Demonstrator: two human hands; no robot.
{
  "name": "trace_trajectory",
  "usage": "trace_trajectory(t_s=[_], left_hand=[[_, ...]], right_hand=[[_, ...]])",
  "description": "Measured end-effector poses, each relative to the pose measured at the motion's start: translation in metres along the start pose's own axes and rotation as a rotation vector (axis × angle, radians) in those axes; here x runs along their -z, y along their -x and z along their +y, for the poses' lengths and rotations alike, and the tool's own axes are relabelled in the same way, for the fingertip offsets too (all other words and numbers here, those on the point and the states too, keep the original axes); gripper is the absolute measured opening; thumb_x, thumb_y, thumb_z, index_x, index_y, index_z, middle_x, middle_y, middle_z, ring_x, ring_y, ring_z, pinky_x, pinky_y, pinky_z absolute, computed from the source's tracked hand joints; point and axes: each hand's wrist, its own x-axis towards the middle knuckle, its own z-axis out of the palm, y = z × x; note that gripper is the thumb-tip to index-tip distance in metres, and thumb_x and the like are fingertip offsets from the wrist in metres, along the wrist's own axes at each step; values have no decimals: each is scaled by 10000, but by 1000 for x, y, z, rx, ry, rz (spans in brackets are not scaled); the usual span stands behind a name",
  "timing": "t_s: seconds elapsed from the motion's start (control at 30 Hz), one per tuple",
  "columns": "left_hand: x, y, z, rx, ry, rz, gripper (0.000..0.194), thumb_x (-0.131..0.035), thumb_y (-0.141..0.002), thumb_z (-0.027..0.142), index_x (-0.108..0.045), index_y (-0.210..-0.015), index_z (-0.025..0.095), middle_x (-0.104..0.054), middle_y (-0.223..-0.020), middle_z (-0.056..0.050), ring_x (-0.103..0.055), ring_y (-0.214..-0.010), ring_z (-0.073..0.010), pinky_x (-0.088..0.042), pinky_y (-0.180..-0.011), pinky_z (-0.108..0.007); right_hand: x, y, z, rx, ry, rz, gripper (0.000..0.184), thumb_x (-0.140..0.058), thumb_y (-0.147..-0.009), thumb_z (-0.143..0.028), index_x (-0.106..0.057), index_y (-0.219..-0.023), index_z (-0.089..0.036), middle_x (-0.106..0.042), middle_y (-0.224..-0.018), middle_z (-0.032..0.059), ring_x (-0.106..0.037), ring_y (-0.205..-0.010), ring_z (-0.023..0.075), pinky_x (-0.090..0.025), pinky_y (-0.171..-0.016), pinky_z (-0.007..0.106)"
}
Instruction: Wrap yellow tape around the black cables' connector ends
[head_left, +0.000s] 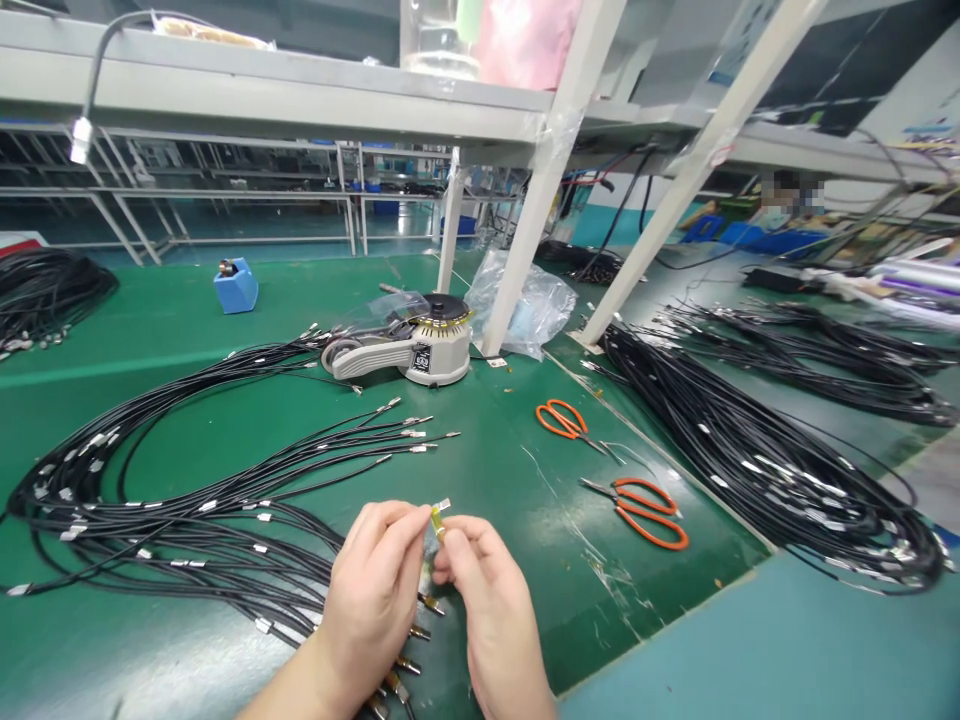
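In front of me my left hand (371, 590) is closed, thumb and fingers pinching one side of a small strip of yellow tape (437, 519). My right hand (495, 600) pinches its lower side. A small white tag (444, 504) shows at the top of the strip. Whether a cable end lies inside the tape is hidden by my fingers. Under and beside my left hand run several black cables (225, 545) with white labels. Their brass-coloured connectors (420, 632) stick out below my hands.
A round tape dispenser (439, 355) stands behind my hands. Two orange-handled scissors (649, 512) (564, 418) lie to the right. A blue block-shaped holder (237, 287) sits further back left. A thick black cable bundle (765, 470) lies at the right, near slanted white posts (540, 190).
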Motion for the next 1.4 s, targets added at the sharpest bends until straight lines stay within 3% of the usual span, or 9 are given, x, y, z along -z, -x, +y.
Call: trace_trajectory(t_s=[0.23,0.53,0.83,1.2,1.4], left_hand=[[2,-3,0,101,31,-62,156,-518,-870,113,-619,-980,157,-639,-871,-60,-608,-815,-153,-511,-744,-271],[10,-14,8,439,185,-225,182,-484,-881,240,-612,-757,203,-606,-689,4,-581,-615,-139,-466,-582,-246],[13,-15,7,718,351,-287,246,-513,-849,373,-608,-717,189,-532,-545,35,-520,-519,-127,-412,-521,-226],[13,-19,4,883,595,-286,264,-589,-778,424,-599,-709,169,-541,-539,40,-523,-511,-115,-418,-534,-229],[18,-26,-4,913,780,-415,301,-630,-754,423,-583,-643,147,-533,-543,31,-516,-512,-102,-408,-544,-220]], right_hand=[[-6,0,-6,31,69,-9,205,-674,-758,-366,-669,-772,-162,-658,-699,11,-591,-651,151,-493,-634,245],[-5,0,-9,86,138,-21,166,-650,-777,-323,-665,-744,-160,-674,-705,23,-606,-670,161,-492,-626,251],[-6,-5,-10,99,151,-48,121,-641,-778,-253,-648,-701,-161,-649,-668,5,-600,-643,147,-482,-618,245],[-8,-11,-14,116,124,-83,123,-633,-771,-230,-640,-664,-171,-653,-654,3,-609,-628,145,-479,-617,249],[-7,-15,-16,57,64,-148,125,-657,-744,-241,-633,-639,-178,-655,-627,-1,-605,-595,144,-484,-594,253]])
